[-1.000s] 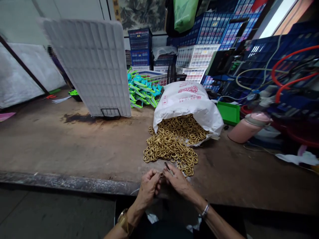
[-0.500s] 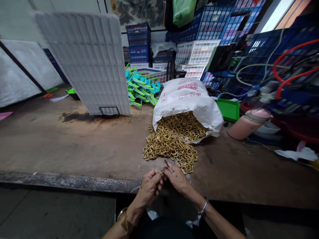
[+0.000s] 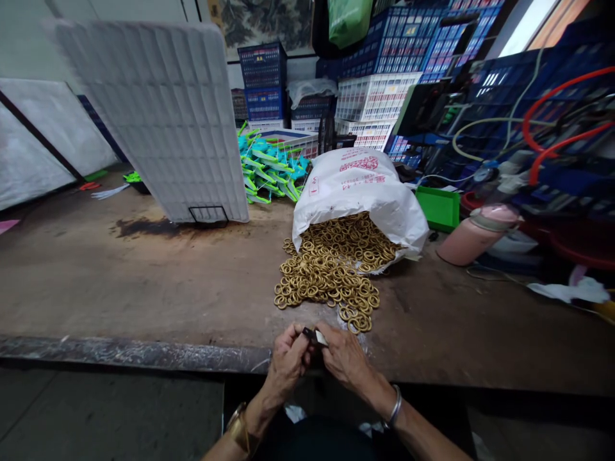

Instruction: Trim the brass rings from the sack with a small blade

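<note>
My right hand (image 3: 343,355) is closed on a small knife-like tool (image 3: 321,338) with a pale handle and a dark, flat end, which points left toward my other fingers. Fingertips pressed together, my left hand (image 3: 287,358) meets that dark end; whatever it pinches is hidden. Both hands are close together over the table's front edge. Just beyond them lies a heap of gold-coloured rings (image 3: 321,278), spilling from the mouth of a white woven sack (image 3: 355,182) with red print.
A ribbed white panel (image 3: 158,121) stands upright on a wire stand at left. Green and turquoise plastic pieces (image 3: 271,166) are piled behind. At right are a green tray (image 3: 437,208), a pink bottle (image 3: 475,237) and orange hoses (image 3: 533,128). Stacked crates (image 3: 377,96) line the back.
The tool in my right hand has turned: its dark end now points left at my left fingertips, and its pale handle shows more. A gold-coloured bit between the fingertips no longer shows.
</note>
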